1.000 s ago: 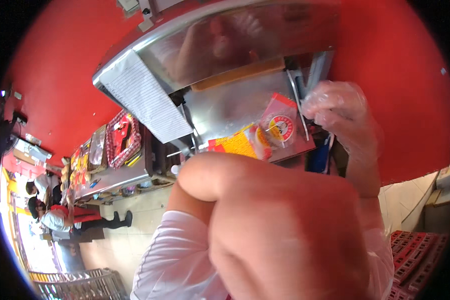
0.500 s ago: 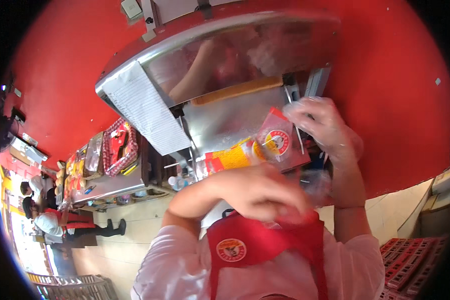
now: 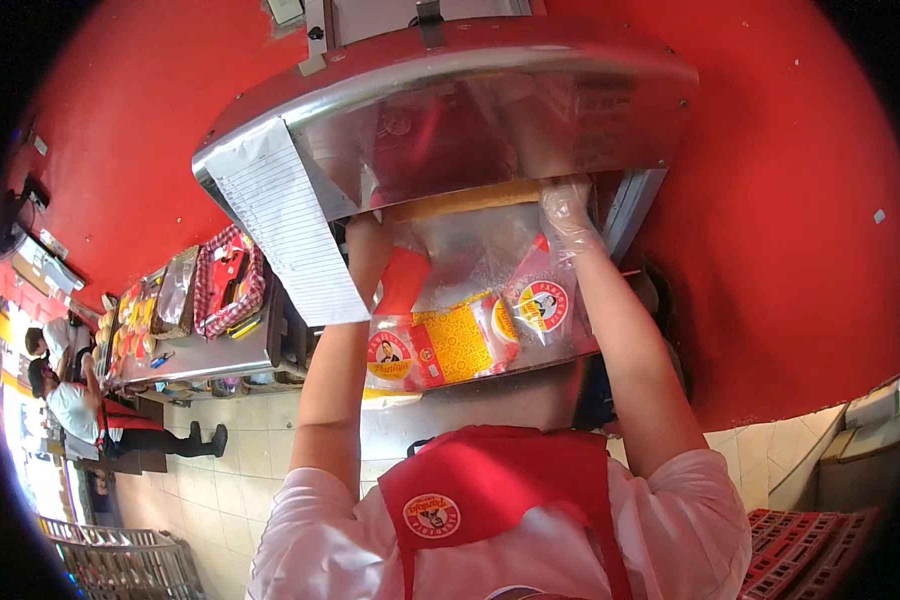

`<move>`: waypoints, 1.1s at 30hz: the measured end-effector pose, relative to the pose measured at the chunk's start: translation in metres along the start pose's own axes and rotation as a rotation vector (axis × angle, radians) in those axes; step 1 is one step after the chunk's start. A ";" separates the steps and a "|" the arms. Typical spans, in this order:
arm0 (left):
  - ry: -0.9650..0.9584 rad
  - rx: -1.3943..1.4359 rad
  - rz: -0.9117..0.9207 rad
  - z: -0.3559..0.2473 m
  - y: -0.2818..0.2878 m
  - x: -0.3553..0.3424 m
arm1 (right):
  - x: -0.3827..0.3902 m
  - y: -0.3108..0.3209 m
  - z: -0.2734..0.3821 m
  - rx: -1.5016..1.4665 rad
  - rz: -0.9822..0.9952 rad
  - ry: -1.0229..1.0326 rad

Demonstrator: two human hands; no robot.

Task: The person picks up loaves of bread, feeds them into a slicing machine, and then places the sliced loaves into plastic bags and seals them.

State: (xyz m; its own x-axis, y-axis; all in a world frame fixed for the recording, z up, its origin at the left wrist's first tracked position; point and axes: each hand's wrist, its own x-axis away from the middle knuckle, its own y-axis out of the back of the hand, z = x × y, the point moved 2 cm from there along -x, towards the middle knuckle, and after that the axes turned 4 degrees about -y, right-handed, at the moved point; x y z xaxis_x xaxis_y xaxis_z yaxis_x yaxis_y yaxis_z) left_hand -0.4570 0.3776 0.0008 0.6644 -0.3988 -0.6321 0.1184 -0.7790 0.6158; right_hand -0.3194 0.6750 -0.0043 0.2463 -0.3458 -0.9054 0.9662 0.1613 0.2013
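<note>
"Red-checked basket (image 3: 232,285) at far left, on a surface (image 3: 235,356). Next, moving right?"

"Lined paper sheet (image 3: 288,215) on the metal hood (image 3: 470,130), just beside the left hand (image 3: 371,232)."

"Holding anything?"

"Cannot tell, nor how far open: mostly hidden at the hood's lower edge."

"And between the two hands?"

"Lower in view, lying flat: first red packaging (image 3: 403,282), just below the left hand; then a red-and-yellow printed bag (image 3: 455,338), midway across; then a part-clear bag (image 3: 542,305) with a round emblem, just below the right hand (image 3: 568,208)."

"Gloved on that side?"

"Yes, in clear plastic, raised to the hood's edge and partly hidden there. Again, cannot tell how far open or whether gripping anything."

"Farther right?"

"Red wall (image 3: 790,250), with red crates (image 3: 810,550) low down."
</note>
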 end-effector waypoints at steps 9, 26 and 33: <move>-0.166 -0.196 0.115 -0.015 -0.013 -0.009 | 0.010 -0.025 -0.015 0.090 0.240 -0.167; 0.067 0.109 0.138 -0.029 0.000 0.003 | 0.017 -0.014 -0.003 -0.075 0.244 -0.424; 0.045 -0.034 0.151 -0.014 -0.001 0.011 | 0.014 0.003 0.018 -0.082 0.351 -0.492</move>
State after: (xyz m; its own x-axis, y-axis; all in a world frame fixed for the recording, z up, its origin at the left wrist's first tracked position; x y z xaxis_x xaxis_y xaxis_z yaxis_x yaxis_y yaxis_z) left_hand -0.4395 0.3810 -0.0001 0.7085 -0.4880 -0.5098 0.0387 -0.6944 0.7185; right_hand -0.3119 0.6541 -0.0101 0.5743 -0.6425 -0.5073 0.8167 0.4072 0.4088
